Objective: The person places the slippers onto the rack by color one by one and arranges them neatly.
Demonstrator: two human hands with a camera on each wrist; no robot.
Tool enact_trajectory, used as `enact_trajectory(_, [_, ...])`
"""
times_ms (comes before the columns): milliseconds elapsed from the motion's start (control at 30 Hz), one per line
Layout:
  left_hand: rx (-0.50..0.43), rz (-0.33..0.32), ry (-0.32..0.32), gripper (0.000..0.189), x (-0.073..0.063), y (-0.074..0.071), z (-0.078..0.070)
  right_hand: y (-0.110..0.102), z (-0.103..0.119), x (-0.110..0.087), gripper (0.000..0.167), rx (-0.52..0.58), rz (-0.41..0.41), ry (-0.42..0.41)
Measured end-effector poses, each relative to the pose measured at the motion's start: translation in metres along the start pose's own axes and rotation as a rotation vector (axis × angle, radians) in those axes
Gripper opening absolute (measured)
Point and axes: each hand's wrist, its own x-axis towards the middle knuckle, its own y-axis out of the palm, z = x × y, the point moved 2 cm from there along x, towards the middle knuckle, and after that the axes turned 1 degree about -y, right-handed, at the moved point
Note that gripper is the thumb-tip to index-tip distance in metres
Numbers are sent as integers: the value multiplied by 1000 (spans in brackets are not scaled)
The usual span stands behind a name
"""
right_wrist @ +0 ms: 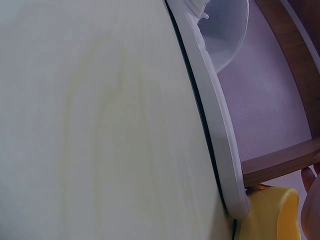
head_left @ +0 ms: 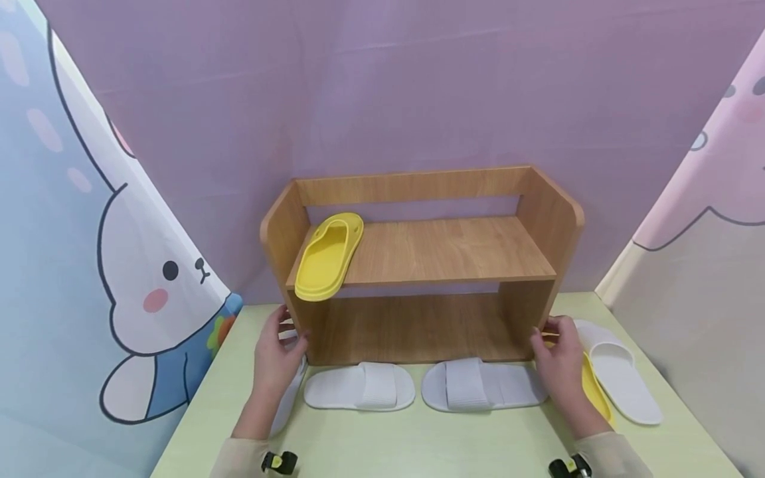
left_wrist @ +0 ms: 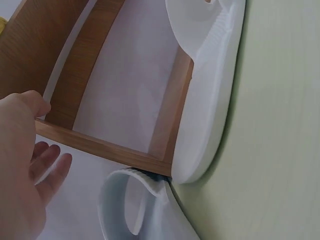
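Note:
A two-tier wooden shoe rack stands against the back wall, its lower edge also seen in the right wrist view. At its left side panel is my left hand, thumb at the front edge and fingers round the outer face. My right hand grips the right side panel the same way. On the upper shelf, at the left, lies a yellow slipper, its rounded end past the shelf's front edge. Two white slippers, one left and one right, lie sideways before the rack.
Left of the rack lies a pale slipper, partly behind my left hand. To the right are a yellow slipper, partly covered by my hand, and a white slipper. They lie on a pale green table before a purple backdrop.

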Motion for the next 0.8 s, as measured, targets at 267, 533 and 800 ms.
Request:
enact_trajectory(267, [-41, -16, -8, 58, -3, 1, 6, -1, 1, 1, 27, 5, -21, -39])
enact_trajectory(533, [-69, -50, -37, 50, -1, 6, 9, -1, 2, 0, 26, 10, -15, -33])
enact_trajectory(800, [-34, -81, -46, 44, 0, 6, 13, -8, 4, 3, 25, 10, 22, -84])
